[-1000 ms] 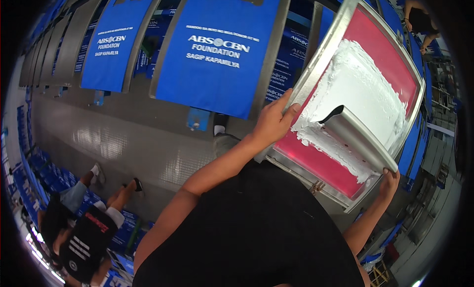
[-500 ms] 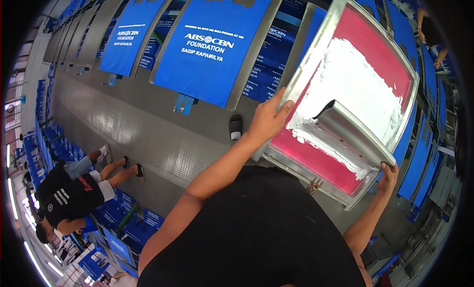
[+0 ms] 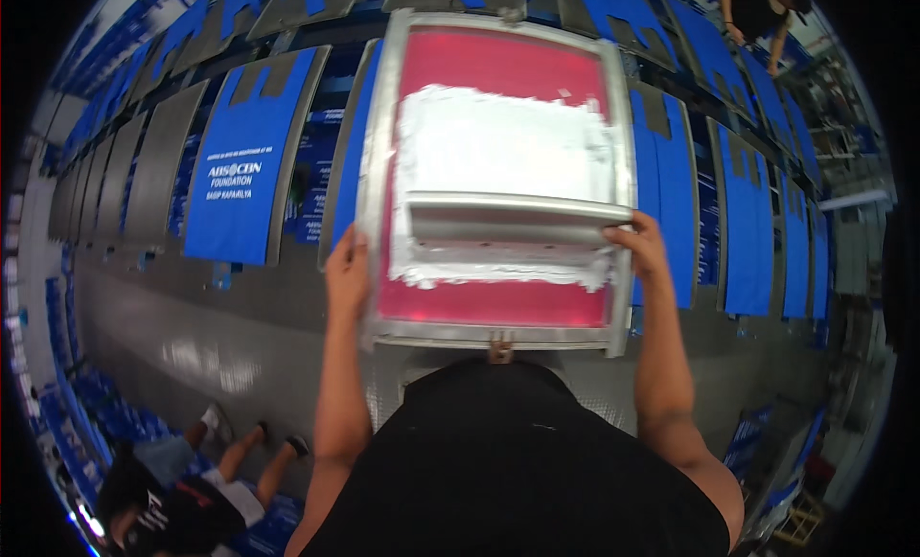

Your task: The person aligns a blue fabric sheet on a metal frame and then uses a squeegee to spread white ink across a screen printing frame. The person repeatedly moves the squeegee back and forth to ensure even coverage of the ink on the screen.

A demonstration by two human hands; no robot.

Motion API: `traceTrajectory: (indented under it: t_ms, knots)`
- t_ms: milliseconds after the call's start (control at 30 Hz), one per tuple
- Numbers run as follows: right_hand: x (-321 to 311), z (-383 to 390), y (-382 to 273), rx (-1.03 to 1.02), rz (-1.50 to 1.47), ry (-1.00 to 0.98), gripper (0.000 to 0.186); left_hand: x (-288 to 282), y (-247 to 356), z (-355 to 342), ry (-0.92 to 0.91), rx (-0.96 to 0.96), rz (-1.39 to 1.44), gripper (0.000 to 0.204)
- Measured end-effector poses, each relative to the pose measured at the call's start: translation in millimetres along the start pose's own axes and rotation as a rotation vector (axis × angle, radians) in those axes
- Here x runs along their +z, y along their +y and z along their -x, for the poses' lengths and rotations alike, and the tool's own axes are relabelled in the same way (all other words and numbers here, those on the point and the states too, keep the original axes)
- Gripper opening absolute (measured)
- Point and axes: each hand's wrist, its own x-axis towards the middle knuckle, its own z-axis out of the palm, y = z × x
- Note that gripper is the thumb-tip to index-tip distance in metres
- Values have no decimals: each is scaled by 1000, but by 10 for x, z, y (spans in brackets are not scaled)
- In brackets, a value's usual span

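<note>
A silver metal screen-printing frame [image 3: 619, 136] with pink mesh [image 3: 503, 54] is in front of me, its near edge close to my torso. Thick white ink [image 3: 503, 140] covers the middle of the mesh. Across the ink's nearer part lies a metal squeegee [image 3: 517, 219], its long side running left to right. My left hand [image 3: 347, 277] is closed on the frame's left rail. On the opposite side, my right hand [image 3: 649, 250] is closed at the right rail, its fingertips touching the squeegee's right end. Parts of both hands' fingers are hidden.
Slanted grey boards with blue printed fabric pieces [image 3: 240, 145] stand in rows left, right and beyond the frame. A grey floor aisle [image 3: 192, 337] runs nearer me. People [image 3: 196, 514] are at the lower left; another person [image 3: 762, 16] works at the far right.
The frame, tilted and at the right before, is now nearly square in front of me. Both hands moved left with it, still gripping. The squeegee still lies on the mesh.
</note>
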Motion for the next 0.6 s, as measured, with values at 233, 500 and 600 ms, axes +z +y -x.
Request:
traceTrajectory:
  t_ms: [233, 500, 600]
  knots:
    - [1047, -60, -97, 12, 14, -32, 33, -921, -186, -482, -77, -107, 7, 49]
    - [1171, -203, -141, 26, 33, 17, 41, -932, -272, -716, -102, -111, 42, 49]
    - [1248, -187, -261, 75, 77, 52, 47, -984, -463, -752, -66, -37, -68, 51]
